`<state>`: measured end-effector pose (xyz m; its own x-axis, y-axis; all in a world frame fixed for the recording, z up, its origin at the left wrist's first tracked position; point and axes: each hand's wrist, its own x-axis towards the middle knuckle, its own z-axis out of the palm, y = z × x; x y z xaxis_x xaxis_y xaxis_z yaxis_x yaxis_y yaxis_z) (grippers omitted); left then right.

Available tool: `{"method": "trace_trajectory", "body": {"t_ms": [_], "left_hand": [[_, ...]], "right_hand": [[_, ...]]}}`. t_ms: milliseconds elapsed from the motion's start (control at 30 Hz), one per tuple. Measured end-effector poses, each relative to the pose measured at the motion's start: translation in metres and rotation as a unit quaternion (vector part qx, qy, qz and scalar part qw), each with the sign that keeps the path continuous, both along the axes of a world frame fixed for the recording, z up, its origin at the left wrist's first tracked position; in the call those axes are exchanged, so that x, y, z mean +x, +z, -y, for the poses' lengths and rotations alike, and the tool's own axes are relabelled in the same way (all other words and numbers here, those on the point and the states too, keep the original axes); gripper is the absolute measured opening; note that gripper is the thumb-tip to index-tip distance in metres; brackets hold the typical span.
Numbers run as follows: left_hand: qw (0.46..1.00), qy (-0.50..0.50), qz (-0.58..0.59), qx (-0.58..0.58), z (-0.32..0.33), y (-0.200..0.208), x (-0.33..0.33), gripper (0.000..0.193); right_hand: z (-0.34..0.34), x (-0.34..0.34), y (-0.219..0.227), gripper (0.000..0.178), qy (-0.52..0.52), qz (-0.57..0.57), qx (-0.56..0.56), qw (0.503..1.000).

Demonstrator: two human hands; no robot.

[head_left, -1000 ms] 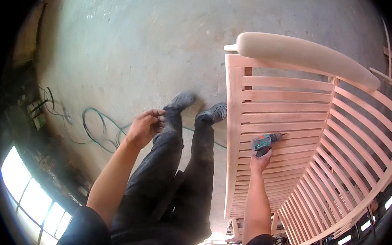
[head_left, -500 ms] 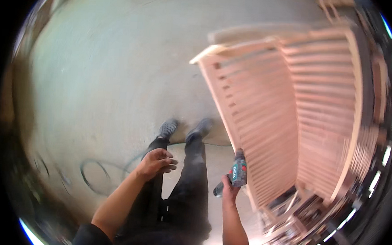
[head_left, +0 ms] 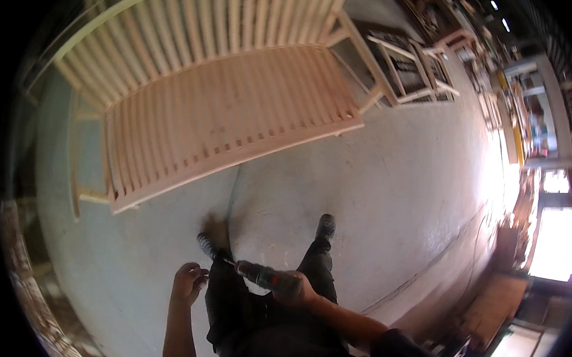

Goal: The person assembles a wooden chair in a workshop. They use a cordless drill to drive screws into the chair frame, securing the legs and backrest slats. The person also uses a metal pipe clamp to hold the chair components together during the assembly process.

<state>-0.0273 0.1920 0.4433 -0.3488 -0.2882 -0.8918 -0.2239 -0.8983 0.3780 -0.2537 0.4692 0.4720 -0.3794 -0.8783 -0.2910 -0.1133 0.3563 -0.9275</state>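
My right hand [head_left: 301, 292] is wrapped round the grip of a dark cordless drill [head_left: 269, 278], held low in front of my legs. Its thin bit points left, toward my left hand [head_left: 190, 282]. That hand hangs apart from the drill with its fingers curled in; whether something small is between them cannot be made out. Beyond my feet stands a slatted bench [head_left: 239, 155] of pale bare wood, its upright slatted back [head_left: 203, 25] on the far side. A row of small dark slots runs along the seat's front rail. Neither hand touches the bench.
A thin hose or cable [head_left: 232, 198] crosses the grey floor [head_left: 402, 184] near my left foot. Small wooden frames [head_left: 405, 65] stand beyond the bench's right end. A wooden panel [head_left: 496, 309], a window-like frame [head_left: 554, 115] and bright openings line the right side.
My view has swung right, so the bench now lies ahead and to the left instead of on my right. The drill has turned from pointing forward to pointing left. My feet stand wider apart.
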Motion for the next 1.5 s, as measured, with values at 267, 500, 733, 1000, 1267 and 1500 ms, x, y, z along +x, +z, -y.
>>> {"method": "trace_trajectory", "body": {"t_ms": [267, 500, 733, 1000, 1267, 1500], "left_hand": [[0.989, -0.128, 0.023, 0.067, -0.177, -0.016, -0.242, 0.022], [0.969, -0.2, 0.053, 0.137, -0.268, 0.014, -0.371, 0.014], [0.981, -0.165, 0.036, 0.091, -0.302, 0.026, -0.446, 0.011], [0.991, -0.094, 0.017, 0.089, -0.285, 0.033, -0.466, 0.008], [0.99, 0.008, 0.011, 0.14, -0.227, -0.032, -0.447, 0.01], [0.979, 0.064, -0.017, 0.192, -0.114, -0.148, -0.494, 0.023]], "right_hand": [[-0.191, -0.198, -0.006, 0.03, -0.071, 0.055, -0.051, 0.995], [-0.302, -0.265, -0.013, 0.042, -0.165, 0.142, -0.044, 0.975], [-0.333, -0.327, -0.025, 0.038, -0.196, 0.179, -0.09, 0.96], [-0.311, -0.36, -0.027, 0.04, -0.15, 0.129, -0.007, 0.98], [-0.22, -0.45, -0.003, 0.025, -0.416, 0.273, -0.003, 0.867], [-0.107, -0.611, -0.052, 0.052, -0.554, 0.17, -0.152, 0.801]]}}
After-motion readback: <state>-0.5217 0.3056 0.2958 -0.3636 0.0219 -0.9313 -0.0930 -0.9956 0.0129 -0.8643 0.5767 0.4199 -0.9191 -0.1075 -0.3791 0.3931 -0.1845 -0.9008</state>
